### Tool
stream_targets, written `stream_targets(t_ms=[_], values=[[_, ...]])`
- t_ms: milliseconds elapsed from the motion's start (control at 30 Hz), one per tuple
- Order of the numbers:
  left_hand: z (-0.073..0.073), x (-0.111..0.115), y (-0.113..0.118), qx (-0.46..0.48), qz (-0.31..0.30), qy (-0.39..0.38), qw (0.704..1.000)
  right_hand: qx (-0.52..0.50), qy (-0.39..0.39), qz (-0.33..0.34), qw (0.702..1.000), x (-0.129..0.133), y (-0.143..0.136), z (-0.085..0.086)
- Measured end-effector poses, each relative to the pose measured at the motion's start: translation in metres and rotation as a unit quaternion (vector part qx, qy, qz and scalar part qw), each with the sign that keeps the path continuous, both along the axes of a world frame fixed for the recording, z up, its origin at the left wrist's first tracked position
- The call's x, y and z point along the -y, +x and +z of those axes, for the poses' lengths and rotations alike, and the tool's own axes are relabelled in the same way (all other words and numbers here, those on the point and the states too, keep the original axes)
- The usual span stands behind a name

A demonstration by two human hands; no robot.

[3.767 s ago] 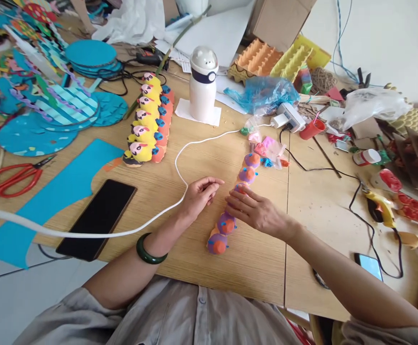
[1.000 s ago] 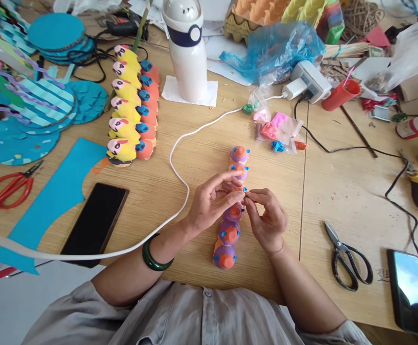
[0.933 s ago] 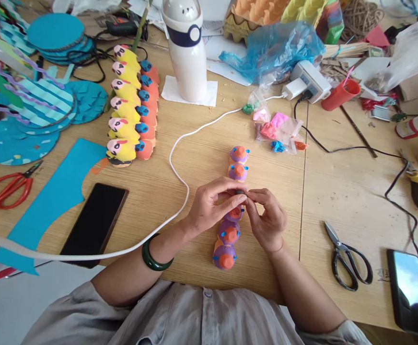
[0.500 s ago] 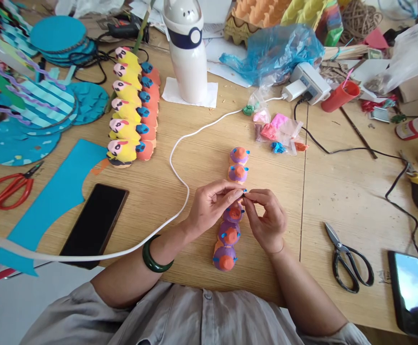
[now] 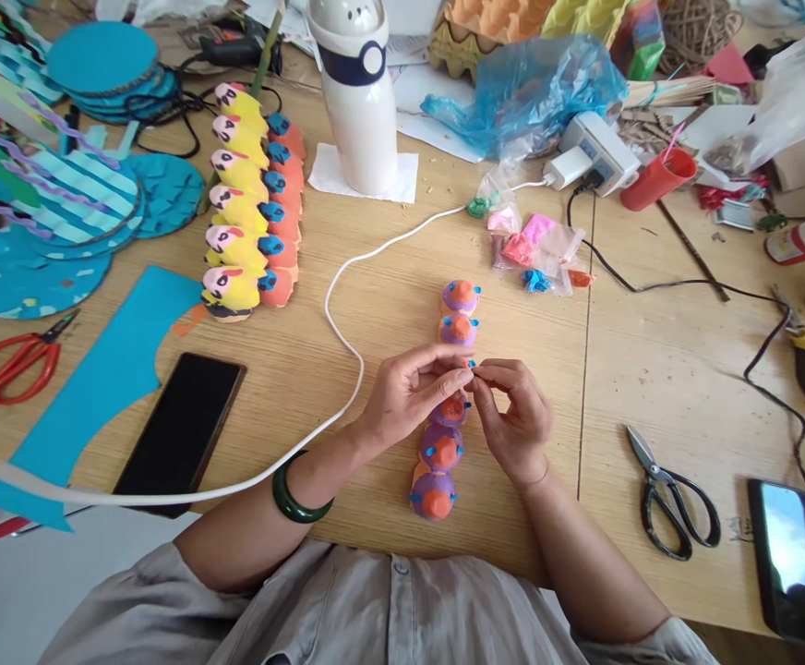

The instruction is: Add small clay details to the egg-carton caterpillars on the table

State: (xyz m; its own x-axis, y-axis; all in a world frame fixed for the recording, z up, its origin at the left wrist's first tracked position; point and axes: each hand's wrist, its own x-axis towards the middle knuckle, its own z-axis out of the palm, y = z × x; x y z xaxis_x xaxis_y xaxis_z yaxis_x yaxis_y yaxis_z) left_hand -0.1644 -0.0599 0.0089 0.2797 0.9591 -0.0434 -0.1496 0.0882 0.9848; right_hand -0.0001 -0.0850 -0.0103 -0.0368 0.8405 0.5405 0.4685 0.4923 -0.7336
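A row of purple and orange egg-carton cups (image 5: 442, 451) lies on the wooden table (image 5: 389, 296), running away from me. My left hand (image 5: 409, 392) and my right hand (image 5: 513, 416) meet above the middle cups. Their fingertips pinch a tiny dark and blue bit of clay (image 5: 472, 367) between them. The cups under my fingers are partly hidden. Small bags of coloured clay (image 5: 534, 249) lie just beyond the far end of the row.
A white cable (image 5: 337, 314) curves left of my hands, by a black phone (image 5: 181, 429) and blue paper (image 5: 108, 369). Black scissors (image 5: 672, 499) and another phone (image 5: 790, 559) lie right. Yellow painted cups (image 5: 236, 212), a white bottle (image 5: 357, 92) and red scissors (image 5: 7, 356) sit further off.
Earlier my hands lay flat on the row of cups. Now both are raised over it with fingertips pinched together; in the last second they have barely moved.
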Motion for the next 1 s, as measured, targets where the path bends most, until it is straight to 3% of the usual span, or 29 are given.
stream_targets(t_ms=[200,333,433,567,800,1000], values=[[-0.002,-0.003,0.0,-0.044,0.024,0.061,0.997,-0.009,-0.01,0.013,1.0,0.0,0.0,0.0],[-0.004,-0.005,-0.002,-0.061,0.053,0.082,0.993,-0.129,-0.111,0.022,0.985,0.004,-0.002,0.001],[-0.006,-0.007,-0.004,-0.038,0.08,0.027,0.996,-0.234,-0.19,0.001,0.953,0.003,-0.003,0.002],[-0.009,-0.01,-0.004,0.027,0.089,-0.037,0.995,-0.31,-0.224,-0.003,0.924,-0.002,-0.003,0.002],[-0.011,-0.013,-0.002,0.138,0.09,-0.126,0.978,-0.334,-0.259,-0.015,0.906,-0.005,-0.003,0.0],[-0.008,-0.016,-0.003,0.175,0.081,-0.176,0.965,-0.339,-0.268,-0.015,0.902,-0.007,-0.003,0.001]])
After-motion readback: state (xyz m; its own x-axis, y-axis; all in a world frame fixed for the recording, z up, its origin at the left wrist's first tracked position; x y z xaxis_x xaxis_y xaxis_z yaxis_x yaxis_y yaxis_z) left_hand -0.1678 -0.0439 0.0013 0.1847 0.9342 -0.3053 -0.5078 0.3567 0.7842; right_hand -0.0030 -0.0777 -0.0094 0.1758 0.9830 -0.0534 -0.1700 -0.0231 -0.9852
